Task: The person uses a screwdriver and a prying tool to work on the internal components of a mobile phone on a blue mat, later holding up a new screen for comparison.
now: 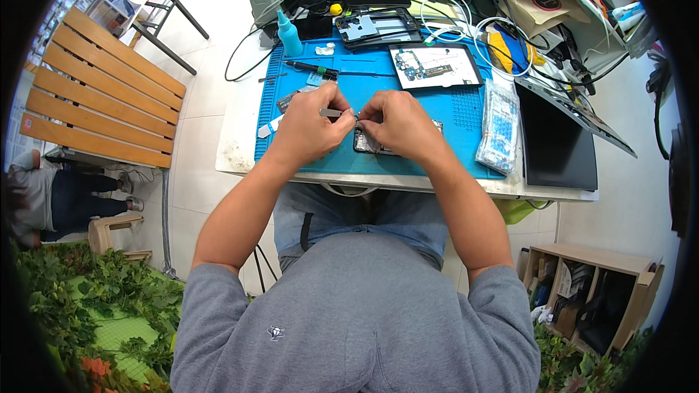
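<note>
On the blue repair mat (335,164), my two hands meet over an opened phone (362,143) whose inner metal parts show. My left hand (309,125) is closed, and a slim grey metal tool (331,112) shows between its thumb and fingers. Fingertip to fingertip with it, my right hand (400,124) is pinched at the phone's upper left corner; whatever it grips is too small to make out. The right hand covers much of the phone. Beyond it lies a phone part with a circuit board (422,69) on a white surface.
A light blue squeeze bottle (288,35) and a black pen-like tool (309,68) are at the mat's far left. A phone frame (375,27) and tangled white cables (455,25) lie behind. Right of the mat are a clear bubble-wrap package (499,127) and a dark screen panel (557,145).
</note>
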Demonstrator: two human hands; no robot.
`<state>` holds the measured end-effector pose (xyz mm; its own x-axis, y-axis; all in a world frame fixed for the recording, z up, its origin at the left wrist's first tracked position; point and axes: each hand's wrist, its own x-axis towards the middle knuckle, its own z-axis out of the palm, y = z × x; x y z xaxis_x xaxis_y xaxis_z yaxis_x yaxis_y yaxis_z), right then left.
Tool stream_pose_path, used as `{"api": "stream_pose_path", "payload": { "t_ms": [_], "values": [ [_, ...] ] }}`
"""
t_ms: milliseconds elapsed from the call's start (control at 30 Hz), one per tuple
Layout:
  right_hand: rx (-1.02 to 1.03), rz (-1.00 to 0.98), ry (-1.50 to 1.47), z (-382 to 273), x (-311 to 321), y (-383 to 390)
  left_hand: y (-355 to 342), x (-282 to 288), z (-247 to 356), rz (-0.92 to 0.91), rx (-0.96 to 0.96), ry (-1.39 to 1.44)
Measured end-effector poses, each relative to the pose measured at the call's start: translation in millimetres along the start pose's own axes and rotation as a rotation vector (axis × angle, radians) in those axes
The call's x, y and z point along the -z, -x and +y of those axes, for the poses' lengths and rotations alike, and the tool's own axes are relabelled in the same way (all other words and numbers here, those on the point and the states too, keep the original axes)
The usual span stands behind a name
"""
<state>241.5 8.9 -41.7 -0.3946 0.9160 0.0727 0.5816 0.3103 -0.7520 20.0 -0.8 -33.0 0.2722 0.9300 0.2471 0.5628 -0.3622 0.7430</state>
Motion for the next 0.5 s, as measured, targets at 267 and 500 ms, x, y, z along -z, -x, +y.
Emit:
{"api": "stream_pose_path", "payload": {
  "t_ms": [267,500],
  "values": [
    [-0.121,-0.161,0.026,-2,10,-18,13,-9,-1,0.106,-0.145,-0.003],
    [-0.097,-0.190,0.012,-1,10,-20,16,-8,-8,0.167,-0.147,0.034]
  ]
}}
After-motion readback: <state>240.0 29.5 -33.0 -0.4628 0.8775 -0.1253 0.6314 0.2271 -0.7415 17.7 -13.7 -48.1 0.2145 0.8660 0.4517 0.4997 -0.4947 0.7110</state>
